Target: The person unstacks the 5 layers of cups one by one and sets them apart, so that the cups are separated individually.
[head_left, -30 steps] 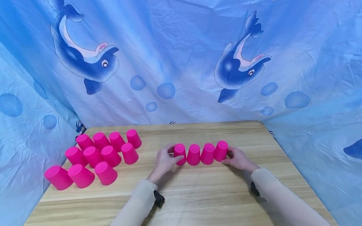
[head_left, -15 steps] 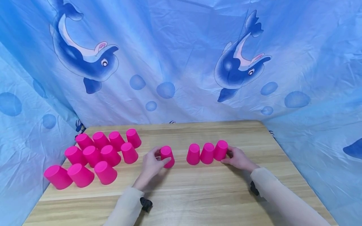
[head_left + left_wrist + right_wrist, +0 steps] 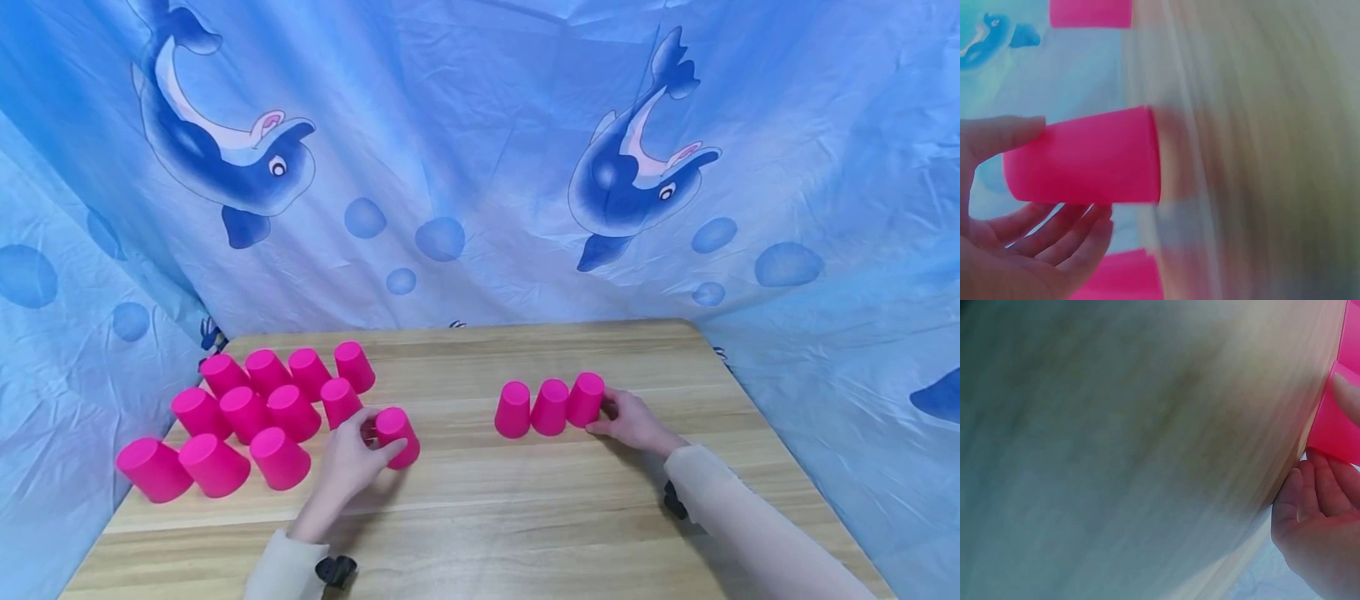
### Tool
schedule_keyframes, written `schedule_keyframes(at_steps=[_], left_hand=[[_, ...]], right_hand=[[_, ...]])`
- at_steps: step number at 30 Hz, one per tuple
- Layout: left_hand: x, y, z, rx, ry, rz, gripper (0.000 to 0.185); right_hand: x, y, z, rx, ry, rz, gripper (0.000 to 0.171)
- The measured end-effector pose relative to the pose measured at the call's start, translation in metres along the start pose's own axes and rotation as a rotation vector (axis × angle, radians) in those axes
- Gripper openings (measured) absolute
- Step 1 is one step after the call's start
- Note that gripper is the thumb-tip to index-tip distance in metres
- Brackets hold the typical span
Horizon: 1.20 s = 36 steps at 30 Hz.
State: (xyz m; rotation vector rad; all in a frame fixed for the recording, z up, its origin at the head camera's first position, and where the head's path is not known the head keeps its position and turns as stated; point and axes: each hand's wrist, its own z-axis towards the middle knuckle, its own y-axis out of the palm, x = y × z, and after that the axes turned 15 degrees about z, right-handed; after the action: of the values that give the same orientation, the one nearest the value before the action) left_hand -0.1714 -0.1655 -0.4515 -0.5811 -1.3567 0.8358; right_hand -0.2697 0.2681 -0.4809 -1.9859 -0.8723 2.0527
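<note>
meanwhile left hand [image 3: 347,457] grips pink cup [image 3: 397,435] on table [image 3: 525,508].

Head view high over table [image 3: 525,500]; wrist views close, blurred.

Cups [image 3: 285,408] hot pink; table [image 3: 525,508] light wood grain; backdrop [image 3: 480,150] blue w/ dolphins, bubbles; sleeves [image 3: 742,525] prob. cream.

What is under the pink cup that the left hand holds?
The pink cup in the left hand stands upside down, rim on the wooden table. Only tabletop shows around the rim. The opaque wall hides whatever may be inside.
</note>
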Motion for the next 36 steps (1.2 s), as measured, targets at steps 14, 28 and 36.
schedule_keyframes(at_steps=[14, 28, 36], left_hand=[[-0.025, -0.046, -0.024, -0.001, -0.064, 0.197, 0.058], [-0.037, -0.058, -0.028, -0.022, -0.079, 0.239, 0.069], [-0.039, -0.06, -0.029, -0.011, -0.072, 0.257, 0.068]], right_hand=[[-0.001, 0.0, 0.0, -0.004, -0.005, 0.007, 0.063], [0.001, 0.0, 0.0, -0.004, -0.02, 0.024, 0.063], [0.001, 0.0, 0.0, 0.002, -0.019, 0.023, 0.063]])
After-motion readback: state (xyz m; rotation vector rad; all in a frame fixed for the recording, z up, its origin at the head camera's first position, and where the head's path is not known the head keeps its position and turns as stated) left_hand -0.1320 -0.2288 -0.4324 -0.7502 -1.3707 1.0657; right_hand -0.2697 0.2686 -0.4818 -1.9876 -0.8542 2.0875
